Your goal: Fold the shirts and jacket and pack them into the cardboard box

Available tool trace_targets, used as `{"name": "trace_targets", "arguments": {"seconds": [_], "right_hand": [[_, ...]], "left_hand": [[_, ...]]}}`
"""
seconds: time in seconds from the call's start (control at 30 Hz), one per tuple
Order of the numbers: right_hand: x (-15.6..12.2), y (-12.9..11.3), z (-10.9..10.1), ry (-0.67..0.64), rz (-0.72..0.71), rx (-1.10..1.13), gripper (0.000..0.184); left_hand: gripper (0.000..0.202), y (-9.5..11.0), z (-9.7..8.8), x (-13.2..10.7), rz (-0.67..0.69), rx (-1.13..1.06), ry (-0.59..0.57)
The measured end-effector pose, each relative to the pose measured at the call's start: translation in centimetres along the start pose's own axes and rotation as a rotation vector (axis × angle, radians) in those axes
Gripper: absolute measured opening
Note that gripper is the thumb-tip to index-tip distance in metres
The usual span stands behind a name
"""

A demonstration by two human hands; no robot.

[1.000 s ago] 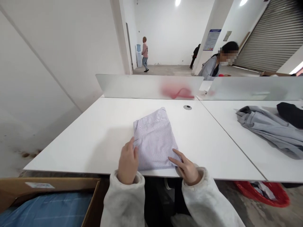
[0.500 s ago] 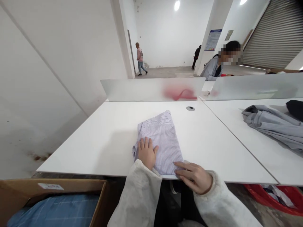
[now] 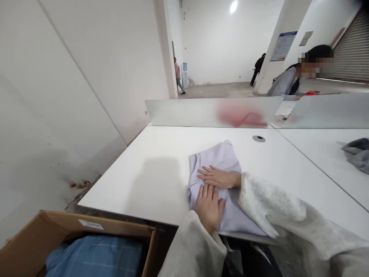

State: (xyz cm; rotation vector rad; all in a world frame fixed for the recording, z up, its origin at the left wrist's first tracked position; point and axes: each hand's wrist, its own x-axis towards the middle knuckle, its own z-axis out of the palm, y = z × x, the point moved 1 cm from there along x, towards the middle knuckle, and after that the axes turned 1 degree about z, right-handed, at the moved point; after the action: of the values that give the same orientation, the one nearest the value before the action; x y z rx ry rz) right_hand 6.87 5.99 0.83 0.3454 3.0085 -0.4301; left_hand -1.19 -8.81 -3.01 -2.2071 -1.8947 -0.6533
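One folded pale lilac shirt [image 3: 220,154] lay on the white surface [image 3: 150,154], just right of its middle, with its lower end reaching the near edge. Two hands rested on the shirt, neither clenched nor grasping. The left hand [image 3: 209,207] lay flat on the near part with its fingers spread and pointing away from the wearer. The right hand [image 3: 219,177] crossed in from the right and lay flat just beyond it, with its fingers pointing left. The two hands were touching or nearly so. Off-white fleecy sleeves [image 3: 288,207] covered both forearms. The step in hand appeared to be smoothing the folded cloth by pressing with open palms; the next move seemed to call for lifting the hands clear of the shirt or shifting them to another fold. At lower left, a cardboard box [image 3: 95,227] held blue checked fabric [image 3: 95,257]. A grey garment [image 3: 359,154] lay on the adjoining surface at right. Beyond a frosted divider panel [image 3: 213,111] with a red smear, a co-worker [image 3: 288,84] leaned over another bench.
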Motion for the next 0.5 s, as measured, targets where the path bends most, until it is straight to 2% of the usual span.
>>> {"name": "trace_targets", "arguments": {"seconds": [0.17, 0.27, 0.5], "right_hand": [[3.1, 2.8, 0.5, 0.149, -0.006, -0.047, 0.053], [4.4, 3.9, 0.2, 0.188, 0.003, -0.109, 0.054], [6.4, 5.8, 0.1, 0.245, 0.054, -0.134, 0.055]], "left_hand": [[0.053, 0.3, -0.3, -0.8, -0.054, -0.056, 0.067], [0.056, 0.9, -0.6, -1.4, -0.059, -0.082, 0.083], [0.063, 4.6, -1.5, -4.9, 0.019, -0.071, 0.042]]}}
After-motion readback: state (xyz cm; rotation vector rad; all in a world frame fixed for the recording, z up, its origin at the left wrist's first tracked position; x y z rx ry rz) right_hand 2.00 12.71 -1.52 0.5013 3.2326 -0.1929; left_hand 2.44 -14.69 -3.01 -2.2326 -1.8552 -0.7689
